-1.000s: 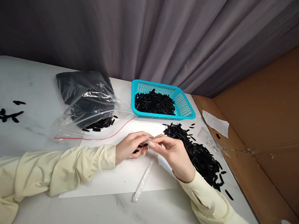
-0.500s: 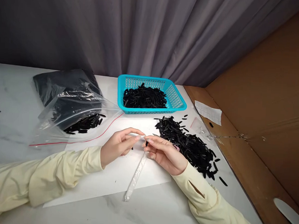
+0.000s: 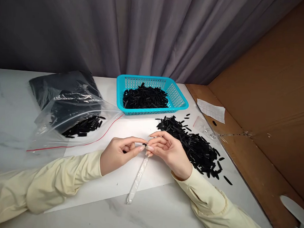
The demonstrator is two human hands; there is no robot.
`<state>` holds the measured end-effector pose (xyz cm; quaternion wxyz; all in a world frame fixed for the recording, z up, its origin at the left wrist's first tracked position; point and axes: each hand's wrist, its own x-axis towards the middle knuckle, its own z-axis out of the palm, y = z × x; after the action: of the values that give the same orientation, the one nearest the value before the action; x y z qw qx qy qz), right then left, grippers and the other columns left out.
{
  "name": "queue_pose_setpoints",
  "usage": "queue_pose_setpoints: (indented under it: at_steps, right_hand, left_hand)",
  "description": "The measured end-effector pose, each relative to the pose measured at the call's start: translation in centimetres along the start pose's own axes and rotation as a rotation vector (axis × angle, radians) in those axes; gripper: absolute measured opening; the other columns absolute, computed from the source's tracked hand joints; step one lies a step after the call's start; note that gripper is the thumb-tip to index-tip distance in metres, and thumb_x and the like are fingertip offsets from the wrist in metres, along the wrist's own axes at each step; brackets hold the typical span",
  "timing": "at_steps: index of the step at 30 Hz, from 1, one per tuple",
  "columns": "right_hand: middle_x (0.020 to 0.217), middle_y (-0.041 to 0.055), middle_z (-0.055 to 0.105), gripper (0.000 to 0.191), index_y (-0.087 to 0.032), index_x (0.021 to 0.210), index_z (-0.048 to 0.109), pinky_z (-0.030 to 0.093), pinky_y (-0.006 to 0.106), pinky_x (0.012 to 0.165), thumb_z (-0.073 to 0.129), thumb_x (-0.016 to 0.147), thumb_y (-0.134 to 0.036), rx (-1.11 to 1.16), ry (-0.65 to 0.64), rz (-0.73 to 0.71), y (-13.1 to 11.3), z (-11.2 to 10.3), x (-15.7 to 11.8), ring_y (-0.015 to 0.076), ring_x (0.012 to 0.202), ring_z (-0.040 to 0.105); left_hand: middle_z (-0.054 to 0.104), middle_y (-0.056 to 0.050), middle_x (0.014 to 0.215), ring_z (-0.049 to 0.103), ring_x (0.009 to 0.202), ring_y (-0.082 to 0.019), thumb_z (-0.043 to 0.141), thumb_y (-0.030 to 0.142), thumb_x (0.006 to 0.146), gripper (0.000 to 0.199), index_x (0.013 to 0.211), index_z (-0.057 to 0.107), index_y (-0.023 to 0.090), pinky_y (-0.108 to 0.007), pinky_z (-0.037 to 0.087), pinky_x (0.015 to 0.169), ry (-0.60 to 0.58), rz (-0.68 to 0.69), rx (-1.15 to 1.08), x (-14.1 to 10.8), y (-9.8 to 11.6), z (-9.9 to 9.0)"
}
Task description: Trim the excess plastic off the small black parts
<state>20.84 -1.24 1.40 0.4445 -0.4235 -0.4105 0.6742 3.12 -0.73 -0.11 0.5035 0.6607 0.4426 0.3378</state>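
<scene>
My left hand [image 3: 121, 154] and my right hand [image 3: 169, 152] meet fingertip to fingertip over a white sheet. Between them both pinch a small black piece [image 3: 144, 145], mostly covered by the fingers. Below the fingertips a narrow clear-wrapped white strip [image 3: 137, 181] lies slanted on the sheet. Beside my right hand spreads a loose pile of black pieces [image 3: 198, 148]. A blue basket [image 3: 152, 112] behind the hands holds more of them. To the left is an open clear zip bag [image 3: 108, 114] with a red line and black pieces inside.
A dark folded item [image 3: 64, 84] lies at the back left, partly under clear plastic. A crumpled paper [image 3: 211, 111] and a small clear bag [image 3: 204, 128] are at the right edge, by a cardboard wall [image 3: 270, 99]. Grey curtains hang behind.
My left fingertips have closed onto the small black piece, which my right hand held upright before. My right hand has turned and its fingers have lifted. The view has shifted slightly.
</scene>
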Motion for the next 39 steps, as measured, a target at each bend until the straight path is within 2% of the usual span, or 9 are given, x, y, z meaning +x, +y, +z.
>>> queue_pose_setpoints:
  at_steps: [5,12,17,25,30,34,39]
  right_hand:
    - [0.069,-0.0012,0.068,0.030,-0.017,0.085,0.054,0.054,0.025,0.059,0.076,0.064,-0.018,0.070,-0.007,0.022,-0.1,-0.2,0.1,0.0117,0.057,0.065]
    - [0.066,0.0028,0.071,0.028,-0.014,0.089,0.057,0.054,0.019,0.065,0.074,0.068,-0.021,0.243,-0.100,0.213,0.4,-0.8,0.4,0.0100,0.062,0.067]
    - [0.072,0.0048,0.072,0.029,-0.013,0.089,0.057,0.054,0.020,0.069,0.074,0.068,-0.023,0.287,-0.128,0.256,0.1,-0.6,0.4,0.0119,0.068,0.069]
    - [0.068,0.0023,0.071,0.025,-0.016,0.088,0.056,0.054,0.022,0.065,0.072,0.070,-0.024,0.213,-0.139,0.192,0.0,-0.5,0.2,0.0116,0.062,0.068]
    - [0.065,0.0011,0.070,0.023,-0.016,0.087,0.057,0.053,0.026,0.062,0.071,0.071,-0.026,0.140,-0.104,0.103,0.0,-0.2,-0.1,0.0127,0.058,0.066]
    - [0.066,0.0017,0.071,0.023,-0.016,0.088,0.057,0.052,0.027,0.058,0.071,0.071,-0.023,0.101,-0.077,0.004,-0.1,0.1,-0.3,0.0139,0.057,0.066]
    - [0.065,0.0011,0.070,0.025,-0.017,0.090,0.057,0.052,0.029,0.056,0.071,0.071,-0.024,0.062,-0.072,-0.027,-0.2,0.3,-0.4,0.0150,0.055,0.065]
  left_hand:
    - [0.030,0.007,0.049,0.025,0.044,-0.006,0.055,0.028,0.079,0.026,0.095,0.070,0.014,-0.020,0.021,0.041,0.050,0.032,0.040,-0.3,0.4,0.0]
    - [0.031,0.007,0.047,0.027,0.043,-0.007,0.056,0.029,0.078,0.024,0.090,0.070,0.013,-0.020,0.021,0.040,0.088,0.035,0.041,-0.1,0.7,0.0]
    - [0.032,0.007,0.047,0.027,0.043,-0.006,0.056,0.029,0.078,0.022,0.087,0.068,0.013,-0.019,0.022,0.040,0.098,0.032,0.049,0.0,0.6,0.0]
    - [0.032,0.007,0.045,0.026,0.043,-0.006,0.056,0.027,0.078,0.018,0.085,0.068,0.015,-0.019,0.022,0.039,0.118,0.029,0.046,-0.2,0.5,-0.1]
    - [0.032,0.007,0.044,0.025,0.043,-0.007,0.056,0.028,0.079,0.024,0.092,0.071,0.015,-0.019,0.021,0.038,0.114,0.039,0.050,-0.3,0.7,-0.1]
    - [0.034,0.007,0.042,0.021,0.042,-0.007,0.055,0.024,0.078,0.025,0.093,0.072,0.014,-0.020,0.019,0.036,0.145,0.102,0.057,-0.3,1.0,0.0]
    - [0.039,0.006,0.041,0.020,0.041,-0.007,0.055,0.020,0.077,0.024,0.092,0.073,0.015,-0.020,0.021,0.036,0.186,0.183,0.080,-0.4,1.0,0.2]
